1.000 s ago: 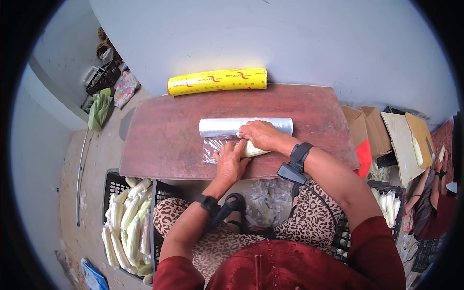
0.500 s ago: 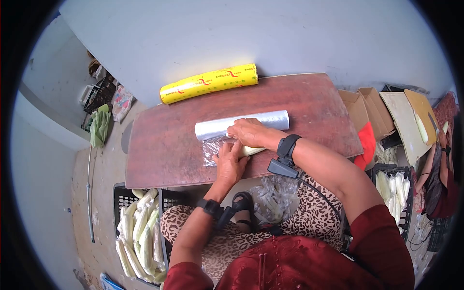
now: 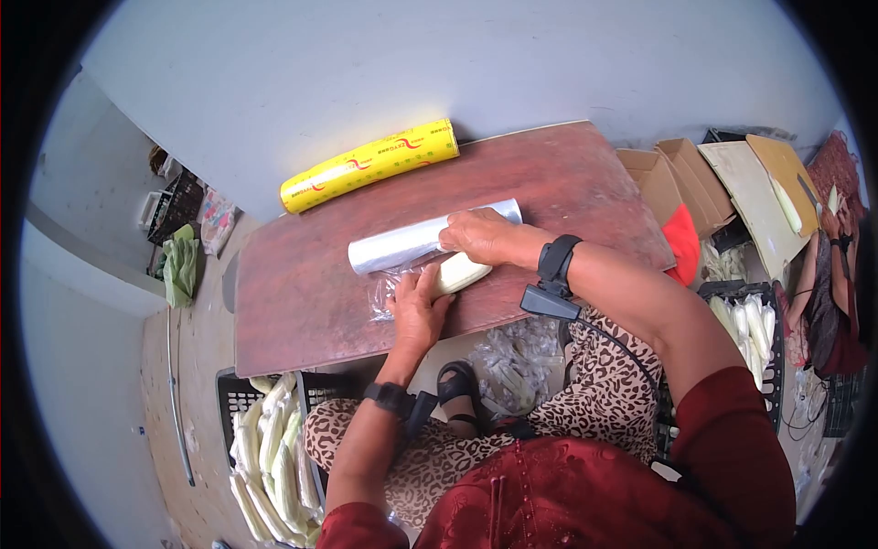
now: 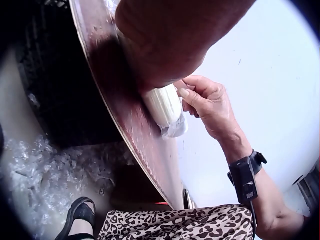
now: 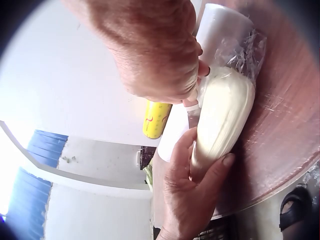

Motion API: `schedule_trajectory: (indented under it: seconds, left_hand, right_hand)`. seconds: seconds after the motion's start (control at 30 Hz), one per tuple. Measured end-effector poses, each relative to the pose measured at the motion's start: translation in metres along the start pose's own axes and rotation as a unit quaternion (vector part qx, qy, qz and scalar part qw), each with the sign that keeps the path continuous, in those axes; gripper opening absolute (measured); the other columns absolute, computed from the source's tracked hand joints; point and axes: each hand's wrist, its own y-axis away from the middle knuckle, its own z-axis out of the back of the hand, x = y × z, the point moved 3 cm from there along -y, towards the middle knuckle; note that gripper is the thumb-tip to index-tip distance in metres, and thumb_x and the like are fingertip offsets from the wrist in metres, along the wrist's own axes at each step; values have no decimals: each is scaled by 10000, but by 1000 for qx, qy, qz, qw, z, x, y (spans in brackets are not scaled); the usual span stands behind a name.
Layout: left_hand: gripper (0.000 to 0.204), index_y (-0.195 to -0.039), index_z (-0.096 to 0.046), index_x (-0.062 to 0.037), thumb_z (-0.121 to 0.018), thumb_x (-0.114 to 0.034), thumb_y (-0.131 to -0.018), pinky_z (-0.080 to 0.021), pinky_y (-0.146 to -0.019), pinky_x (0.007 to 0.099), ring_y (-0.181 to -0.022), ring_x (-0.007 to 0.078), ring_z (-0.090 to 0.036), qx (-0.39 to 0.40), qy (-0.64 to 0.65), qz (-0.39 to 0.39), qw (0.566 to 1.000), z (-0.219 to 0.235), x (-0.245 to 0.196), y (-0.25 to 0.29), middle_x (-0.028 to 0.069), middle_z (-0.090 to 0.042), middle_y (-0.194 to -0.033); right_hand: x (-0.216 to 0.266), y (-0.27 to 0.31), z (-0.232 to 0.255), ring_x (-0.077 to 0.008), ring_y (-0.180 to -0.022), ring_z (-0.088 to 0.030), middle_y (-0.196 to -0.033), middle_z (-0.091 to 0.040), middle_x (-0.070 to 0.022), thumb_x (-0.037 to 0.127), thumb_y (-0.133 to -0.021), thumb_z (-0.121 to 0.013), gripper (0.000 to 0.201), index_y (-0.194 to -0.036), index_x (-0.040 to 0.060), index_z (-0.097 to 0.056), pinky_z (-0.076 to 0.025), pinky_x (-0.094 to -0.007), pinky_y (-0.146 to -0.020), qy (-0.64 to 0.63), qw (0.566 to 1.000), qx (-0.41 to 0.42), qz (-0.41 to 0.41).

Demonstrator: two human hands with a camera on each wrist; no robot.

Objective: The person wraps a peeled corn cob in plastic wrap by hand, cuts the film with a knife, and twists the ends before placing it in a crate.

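On brown table (image 3: 302,302), yellow roll (image 3: 369,166).

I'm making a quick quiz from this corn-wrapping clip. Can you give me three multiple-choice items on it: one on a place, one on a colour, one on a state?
1. Where does the yellow roll lie?
A. at the table's far edge by the wall
B. in the floor crate
C. on the person's lap

2. What colour is the table top?
A. white
B. reddish brown
C. green

3. What is the left hand doing to the corn cob?
A. hanging clear of it
B. resting on it with fingers around it
C. lifting it high above the table

Answers:
1. A, the head view shows it on the far edge against the pale wall.
2. B, the bare wood is reddish brown.
3. B, the right wrist view shows its fingers curled round the cob on the table, while the right hand is at the clear film roll.
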Motion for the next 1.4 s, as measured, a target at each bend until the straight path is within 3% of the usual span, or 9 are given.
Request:
schedule_trajectory:
  seconds: [0.07, 0.17, 0.27, 0.43, 0.63, 0.93, 1.17, 1.27, 1.4]
  left_hand:
    - [617, -1307, -569, -156, -808, -162, -739, -411, -896, 465, -1036, 316, -566, -25, -14, -13, 999, 3, -2, 0, 110, -589, -1059]
    - [602, -1290, -582, -148, -811, -157, -734, -426, -890, 458, -1024, 326, -577, -37, -9, -22, 999, 4, -2, 0, 119, -596, -1059]
    - [602, -1334, -544, -212, -779, -203, -780, -317, -952, 568, -1118, 308, -519, 0, 33, 2, 999, 0, 7, -1, 89, -565, -1146]
    - [610, -1329, -549, -198, -788, -186, -768, -318, -962, 526, -1121, 304, -521, 4, 33, -6, 999, -1, 11, -1, 89, -577, -1142]
    - [608, -1318, -553, -196, -790, -168, -759, -296, -1018, 547, -1128, 292, -523, 8, 4, -26, 1000, 5, 8, -3, 83, -586, -1135]
    - [586, -1307, -550, -193, -781, -171, -769, -243, -1086, 591, -1179, 295, -507, 30, -20, -20, 999, 11, 5, -2, 93, -580, -1170]
    - [609, -1328, -488, -77, -758, -175, -792, -244, -1104, 562, -1247, 347, -472, -20, -99, -128, 987, 7, -4, -2, 164, -518, -1296]
    - [617, -1319, -470, -46, -760, -170, -789, -247, -1108, 552, -1241, 360, -472, 20, -58, -89, 994, 0, -4, -5, 172, -519, -1292]
    - [642, -1291, -492, -57, -801, -216, -752, -276, -1089, 528, -1218, 350, -487, -6, -32, -82, 996, 4, -12, -6, 173, -537, -1255]
  right_hand:
    - [-5, 7, 4, -394, -833, -661, -850, -683, -176, 88, -820, -603, 81, -809, 54, -676, -514, -477, -686, -4, 1000, -12, -2]
    - [-18, 19, 7, -398, -808, -652, -846, -679, -180, 101, -821, -602, 87, -799, 57, -673, -502, -483, -661, -11, 1000, -22, -4]
    - [-28, 35, 15, -402, -783, -643, -843, -674, -182, 107, -819, -604, 84, -795, 60, -669, -491, -485, -647, 1, 1000, -19, -4]
    - [-48, 61, 25, -380, -813, -619, -847, -632, -167, 73, -856, -626, 61, -902, 48, -657, -483, -471, -675, 18, 997, 46, -55]
    - [-75, 98, 34, -418, -783, -608, -830, -637, -206, 36, -831, -651, 52, -815, 7, -611, -465, -473, -647, -87, 995, -31, -37]
    - [-101, 150, 63, -406, -839, -604, -862, -646, -191, 56, -839, -660, 77, -902, 14, -648, -475, -474, -711, -23, 998, -48, -33]
    - [-153, 202, 64, -392, -864, -607, -861, -658, -171, 85, -847, -669, 67, -894, 39, -659, -473, -462, -728, -7, 991, -19, -135]
    - [-169, 213, 55, -377, -848, -607, -889, -664, -168, 97, -861, -675, 78, -913, 42, -659, -477, -438, -734, -40, 981, -3, -191]
    - [-161, 205, 54, -345, -829, -616, -925, -673, -179, 140, -902, -670, 115, -956, 41, -649, -478, -419, -730, -145, 957, -27, -248]
